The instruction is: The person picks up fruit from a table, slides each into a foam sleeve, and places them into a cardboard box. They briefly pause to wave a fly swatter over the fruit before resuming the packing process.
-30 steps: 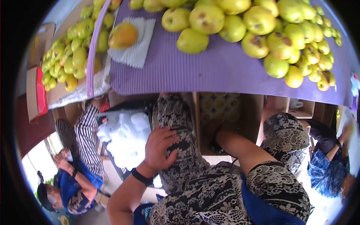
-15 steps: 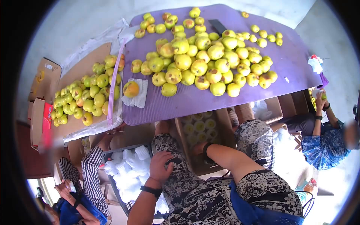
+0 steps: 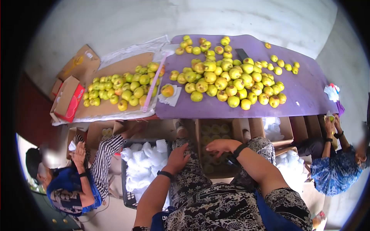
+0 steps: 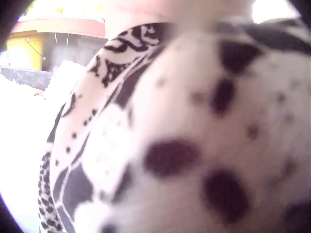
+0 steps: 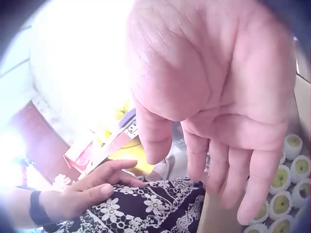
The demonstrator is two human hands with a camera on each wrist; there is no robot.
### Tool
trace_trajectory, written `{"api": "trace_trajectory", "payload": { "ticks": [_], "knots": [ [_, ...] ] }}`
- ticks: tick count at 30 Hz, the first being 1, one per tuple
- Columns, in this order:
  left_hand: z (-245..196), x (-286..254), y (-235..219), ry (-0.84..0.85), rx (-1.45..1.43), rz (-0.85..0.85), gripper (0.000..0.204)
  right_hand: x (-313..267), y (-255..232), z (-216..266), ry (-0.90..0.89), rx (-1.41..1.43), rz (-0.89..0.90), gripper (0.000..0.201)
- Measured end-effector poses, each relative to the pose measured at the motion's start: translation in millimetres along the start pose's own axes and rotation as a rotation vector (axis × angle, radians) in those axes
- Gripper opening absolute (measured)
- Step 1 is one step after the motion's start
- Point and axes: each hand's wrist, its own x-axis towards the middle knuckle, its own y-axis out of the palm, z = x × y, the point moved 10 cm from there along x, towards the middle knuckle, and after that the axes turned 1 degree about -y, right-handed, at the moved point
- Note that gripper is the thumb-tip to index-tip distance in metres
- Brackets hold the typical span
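Observation:
In the head view my left hand (image 3: 178, 158) rests on my patterned trouser leg, its fingers extended; the right wrist view shows this left hand (image 5: 92, 191) lying on the cloth too. My right hand (image 3: 222, 146) hovers over a cardboard box (image 3: 197, 148) of apples, palm down and holding nothing. The palm and loosely extended fingers of the right hand (image 5: 214, 97) fill much of the right wrist view. Beside it, apples (image 5: 280, 204) sit in white foam nets in the box. Blurred patterned cloth (image 4: 170, 131) covers most of the left wrist view.
A purple-covered table (image 3: 300, 88) bears many yellow-green apples (image 3: 210, 77); more apples (image 3: 131, 86) lie on cardboard at the left. A dark crate (image 3: 125, 177) of white foam nets (image 3: 144, 163) stands left of my leg. One person (image 3: 73, 184) sits left, another (image 3: 335, 169) right.
My right hand has risen out of the box, where it was partly hidden. The head view has tilted up and shows more of the table and wall. My left hand still rests on the leg.

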Motion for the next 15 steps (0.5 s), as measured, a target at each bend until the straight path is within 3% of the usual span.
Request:
{"api": "trace_trajectory", "payload": {
  "ticks": [4,6,11,12,13,15],
  "knots": [
    [10,7,2,-0.036,-0.027,-0.01,0.049,-17,0,-23,0.025,0.031,-0.055,0.056],
    [26,25,13,-0.064,-0.254,0.199,0.033,-18,-3,-32,0.007,-0.068,-0.075,0.051],
    [64,100,-100,-0.264,-0.522,-0.318,0.019,-27,-9,-31,-0.024,-0.216,-0.21,0.044],
    [81,114,-116,-0.298,-0.598,-0.422,0.02,-22,-8,-31,-0.124,-0.283,-0.211,0.045],
    [87,131,-125,-0.299,-0.588,-0.427,0.02,-18,-7,-28,-0.224,-0.348,-0.213,0.046],
    [96,151,-149,-0.309,-0.332,-0.555,0.027,-10,-3,-28,-0.255,-0.458,-0.205,0.045]
  ]
}}
